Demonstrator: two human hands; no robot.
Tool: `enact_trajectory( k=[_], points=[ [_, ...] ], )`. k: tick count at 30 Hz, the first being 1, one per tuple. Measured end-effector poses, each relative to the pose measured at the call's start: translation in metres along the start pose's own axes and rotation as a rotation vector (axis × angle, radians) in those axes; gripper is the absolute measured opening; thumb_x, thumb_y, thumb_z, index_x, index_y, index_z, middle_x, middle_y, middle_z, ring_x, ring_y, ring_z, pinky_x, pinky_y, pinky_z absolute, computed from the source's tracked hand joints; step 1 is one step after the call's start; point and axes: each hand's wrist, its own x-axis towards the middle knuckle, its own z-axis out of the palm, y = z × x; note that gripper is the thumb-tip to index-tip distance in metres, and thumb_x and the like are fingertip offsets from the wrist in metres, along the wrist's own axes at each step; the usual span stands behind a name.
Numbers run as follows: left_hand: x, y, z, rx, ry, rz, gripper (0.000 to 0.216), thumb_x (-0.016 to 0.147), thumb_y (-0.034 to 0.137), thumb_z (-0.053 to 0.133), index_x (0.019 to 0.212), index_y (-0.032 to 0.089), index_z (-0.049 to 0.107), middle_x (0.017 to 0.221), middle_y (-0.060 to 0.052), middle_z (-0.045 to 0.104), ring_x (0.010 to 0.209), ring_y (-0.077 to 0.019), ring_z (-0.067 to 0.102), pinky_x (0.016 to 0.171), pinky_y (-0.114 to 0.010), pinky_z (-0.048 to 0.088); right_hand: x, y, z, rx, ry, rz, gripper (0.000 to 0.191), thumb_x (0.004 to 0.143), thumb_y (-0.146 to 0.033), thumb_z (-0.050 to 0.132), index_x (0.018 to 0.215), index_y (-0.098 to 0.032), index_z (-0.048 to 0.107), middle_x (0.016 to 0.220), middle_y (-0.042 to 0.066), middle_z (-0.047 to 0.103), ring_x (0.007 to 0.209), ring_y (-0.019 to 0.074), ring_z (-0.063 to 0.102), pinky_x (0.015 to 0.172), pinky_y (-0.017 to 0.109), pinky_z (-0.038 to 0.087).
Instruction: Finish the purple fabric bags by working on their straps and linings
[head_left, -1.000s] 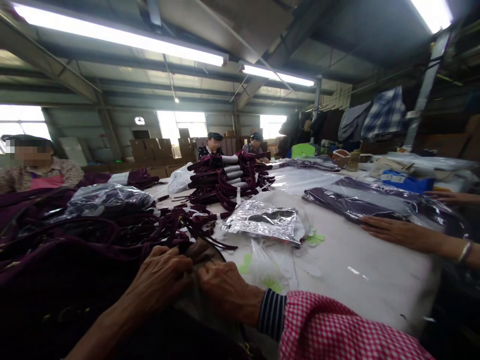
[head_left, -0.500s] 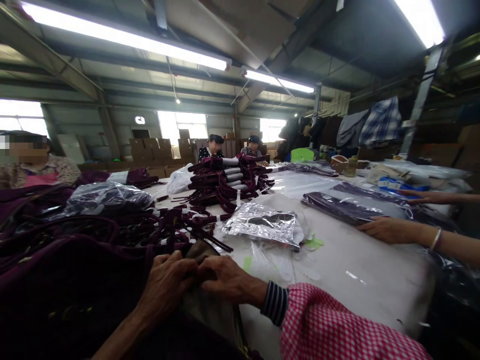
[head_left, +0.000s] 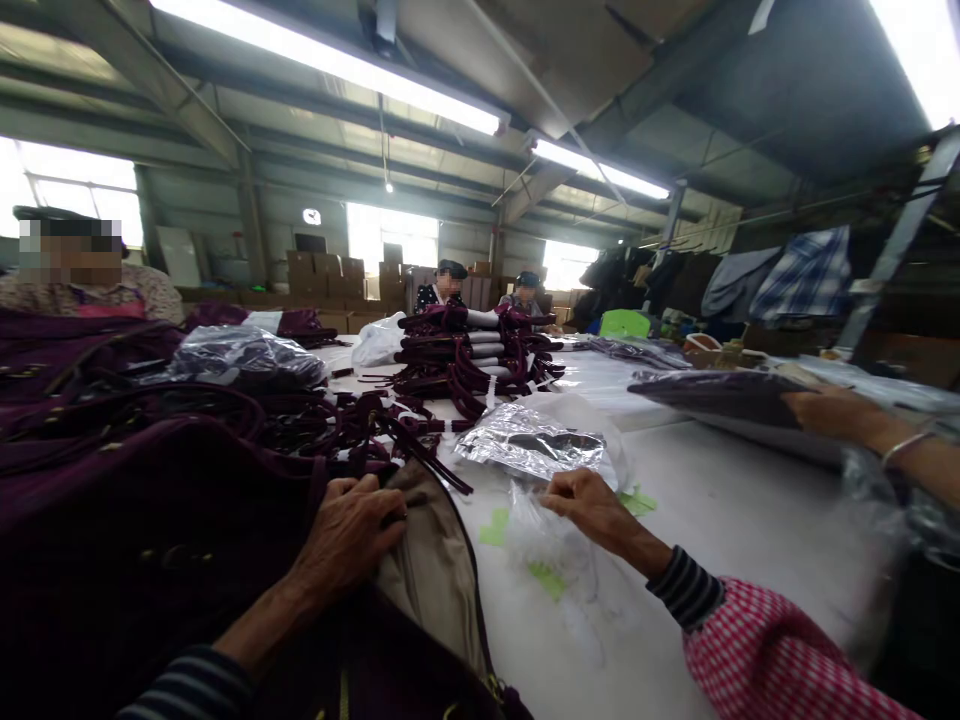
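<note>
1. Your left hand (head_left: 351, 528) is curled over the mouth edge of the purple bag (head_left: 172, 490), fingers bent in and gripping. Likely reason: it keeps that edge up and pulled back, so the beige lining (head_left: 429, 560) shows.
2. Bag's on your left, at the near side of the desk (head_left: 712, 520), slumped. Looks soft, so the mouth probably sags without support.
3. Your right hand (head_left: 589, 508) is off the bag, fingers folded in, at the clear plastic (head_left: 536, 540). Can't tell if it's pinching any film.
4. Silver packet (head_left: 517, 440) lies just beyond that hand, apart from the bag; presumably put there for easy reach.
5. Strapped purple stack (head_left: 480, 350) sits farther back, white wraps probably keeping it bundled.
6. Co-worker's hand (head_left: 832, 415) on your right holds a plastic-wrapped dark item (head_left: 697, 395), near edge tilted up.
</note>
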Motion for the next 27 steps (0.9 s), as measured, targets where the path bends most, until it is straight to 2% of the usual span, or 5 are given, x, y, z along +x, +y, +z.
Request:
enact_trajectory(
  k=[5,10,14,20,27],
  points=[
    [-0.001,-0.001,0.001,-0.020,0.005,-0.007,0.010,0.088,0.025,0.062,0.087,0.025,0.071,0.084,0.000,0.061,0.086,-0.0201,0.060,0.094,-0.042,0.030,-0.028,-0.007,-0.012,0.471,-0.046,0.029,0.025,0.081,-0.038,0.069,0.070,-0.016,0.065,0.059,-0.003,0.049,0.054,0.0102,0.039,0.052,0.025,0.029],
    [-0.001,0.001,-0.001,-0.020,0.003,0.002,0.011,0.088,0.025,0.060,0.086,0.026,0.071,0.083,0.001,0.064,0.087,-0.0200,0.059,0.094,-0.042,0.029,-0.037,-0.001,-0.016,0.345,-0.058,-0.028,0.027,0.079,-0.035,0.073,0.063,-0.016,0.065,0.069,0.000,0.055,0.062,0.0112,0.046,0.053,0.023,0.033],
    [-0.001,0.003,-0.003,-0.025,-0.002,0.010,0.013,0.088,0.024,0.058,0.087,0.026,0.071,0.084,0.000,0.065,0.087,-0.0201,0.059,0.094,-0.043,0.029,-0.015,0.011,-0.006,0.384,-0.013,0.097,0.027,0.081,-0.040,0.068,0.070,-0.016,0.067,0.057,-0.002,0.053,0.049,0.0102,0.040,0.047,0.024,0.029],
    [-0.001,0.003,-0.006,-0.027,-0.018,0.002,0.013,0.089,0.026,0.059,0.085,0.025,0.071,0.082,0.000,0.064,0.086,-0.0204,0.058,0.092,-0.042,0.030,0.044,0.016,0.009,0.153,0.267,-0.084,0.026,0.080,-0.034,0.065,0.060,-0.017,0.064,0.055,-0.001,0.056,0.054,0.0136,0.051,0.056,0.026,0.039],
    [0.000,0.003,-0.006,-0.045,-0.025,-0.017,0.013,0.086,0.024,0.060,0.086,0.025,0.072,0.084,0.000,0.063,0.087,-0.0205,0.058,0.093,-0.042,0.030,0.072,-0.002,0.010,0.337,0.314,-0.104,0.027,0.076,-0.041,0.070,0.076,-0.014,0.069,0.056,-0.002,0.056,0.052,0.0121,0.049,0.051,0.025,0.039]
  ],
)
